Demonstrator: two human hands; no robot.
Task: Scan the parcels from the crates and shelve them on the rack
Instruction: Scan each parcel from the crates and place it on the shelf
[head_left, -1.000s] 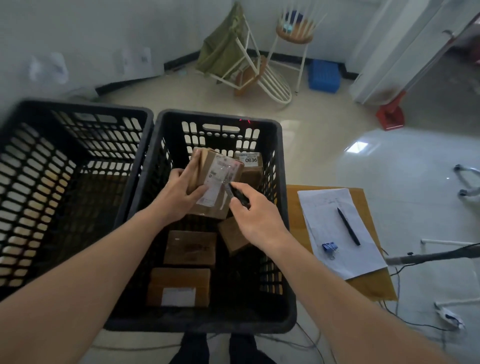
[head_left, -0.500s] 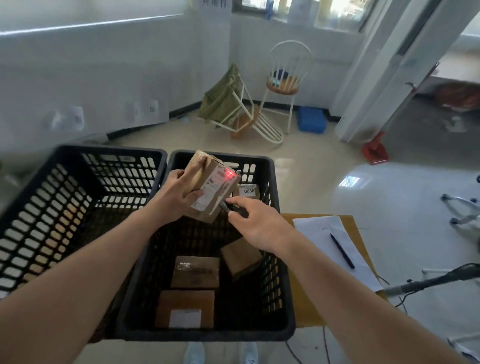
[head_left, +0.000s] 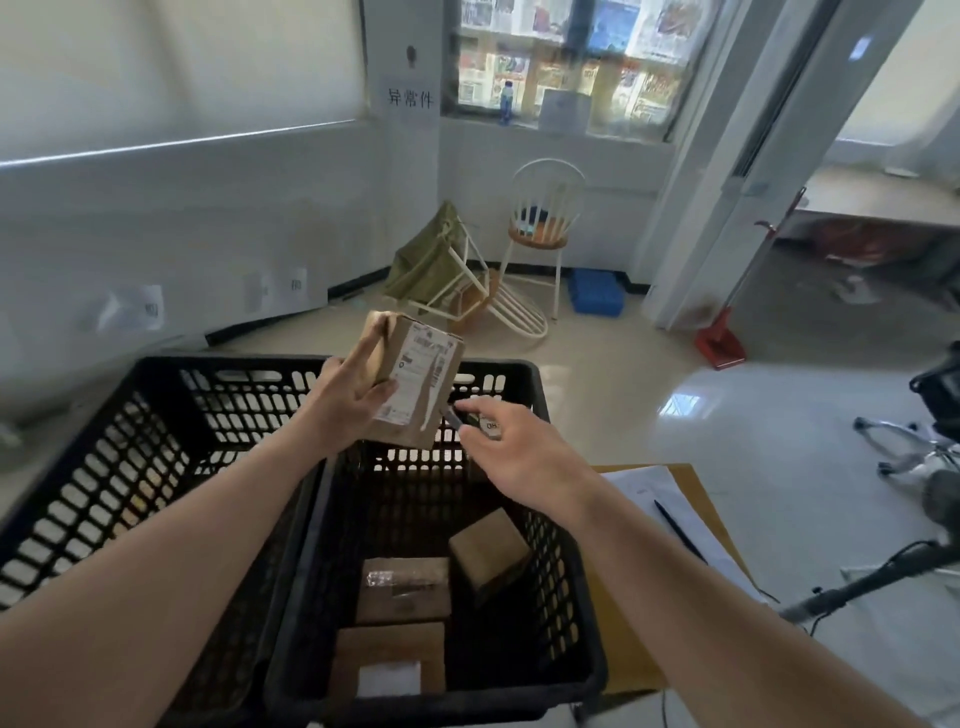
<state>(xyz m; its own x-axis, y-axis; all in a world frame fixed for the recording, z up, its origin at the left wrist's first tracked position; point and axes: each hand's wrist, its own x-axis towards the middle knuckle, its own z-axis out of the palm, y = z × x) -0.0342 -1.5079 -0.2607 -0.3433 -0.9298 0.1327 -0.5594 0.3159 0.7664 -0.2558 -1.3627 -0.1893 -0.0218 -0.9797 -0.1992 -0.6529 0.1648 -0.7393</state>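
Note:
My left hand grips a brown cardboard parcel with a white label, held up above the far rim of the right black crate. My right hand holds a small dark scanner whose tip points at the parcel's lower right corner. Three more brown parcels lie in the right crate: one tilted, one taped, one with a white label. A further labelled parcel shows just behind my right hand. The left black crate stands beside it.
A low wooden table at the right holds white paper and a black pen. Ahead stand a white chair, a tipped chair with a green bag, and a blue crate. A red dustpan leans by the doorway.
My view has tilted upward toward the window. My left hand has lifted the parcel higher, above the crate rim, and the scanner's red light no longer shows on the label.

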